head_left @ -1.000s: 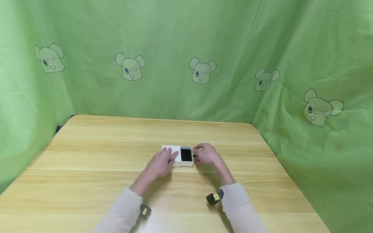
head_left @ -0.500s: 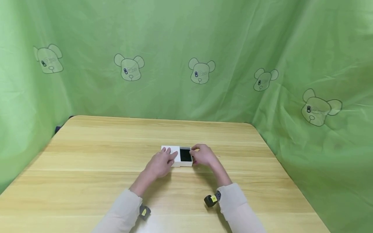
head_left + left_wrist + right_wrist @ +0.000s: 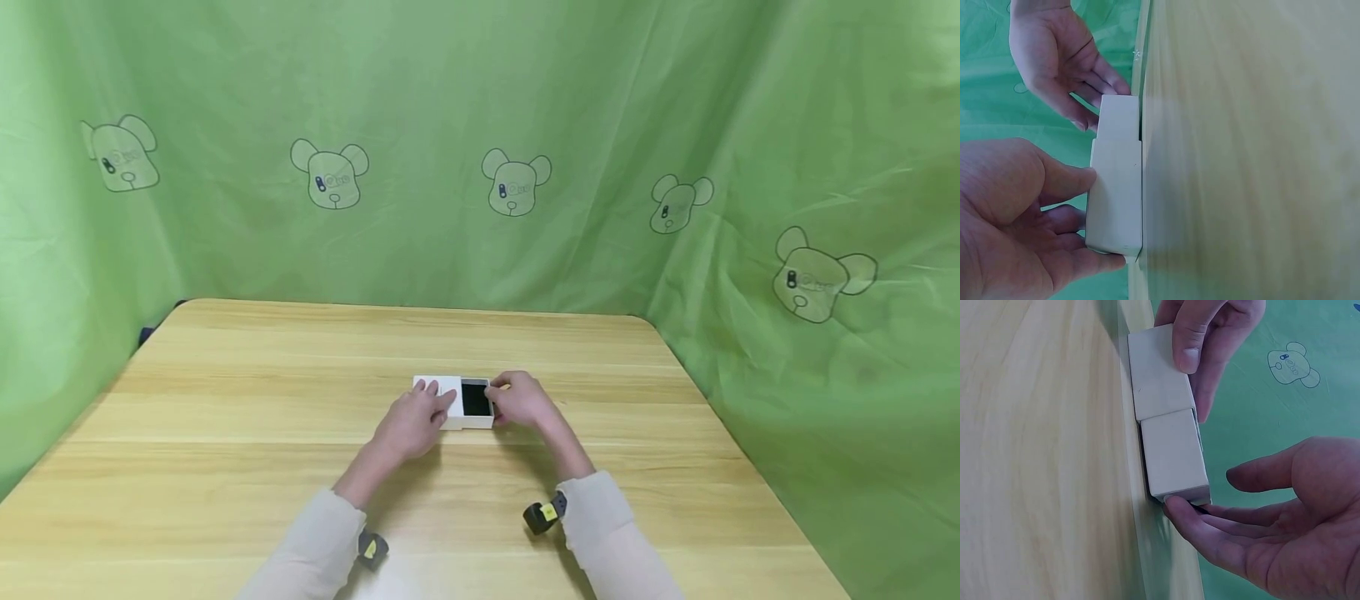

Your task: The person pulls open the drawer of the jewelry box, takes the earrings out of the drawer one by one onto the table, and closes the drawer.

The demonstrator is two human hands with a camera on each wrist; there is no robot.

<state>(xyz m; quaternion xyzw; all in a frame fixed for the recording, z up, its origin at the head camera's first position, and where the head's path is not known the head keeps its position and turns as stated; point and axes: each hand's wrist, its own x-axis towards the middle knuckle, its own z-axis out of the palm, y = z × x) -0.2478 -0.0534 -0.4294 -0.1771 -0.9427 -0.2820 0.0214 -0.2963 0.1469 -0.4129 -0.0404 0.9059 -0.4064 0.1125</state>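
Note:
A small white drawer box (image 3: 437, 385) lies on the table with its inner tray (image 3: 477, 422) pulled partly out to the right. Inside the exposed tray is a black flat surface (image 3: 474, 399); whether this is an item or a lining I cannot tell. My left hand (image 3: 411, 423) holds the outer sleeve (image 3: 1116, 194), its thumb on the near side and fingers on top and at the left end. At the tray's right end is my right hand (image 3: 521, 400). In the right wrist view one fingertip (image 3: 1175, 505) touches that end, while the thumb (image 3: 1260, 475) stays apart from the box.
The box rests near the middle of a wood-grain table (image 3: 300, 350). Green curtains (image 3: 420, 250) with bear-head outlines hang behind and along the sides. A black wrist camera (image 3: 372, 550) sits at the left cuff, another wrist camera (image 3: 542, 517) at the right.
My right fingers have shifted slightly left, over the tray's right edge, covering the dark spot seen beside it earlier. My left hand and the gap between sleeve and tray end look about the same.

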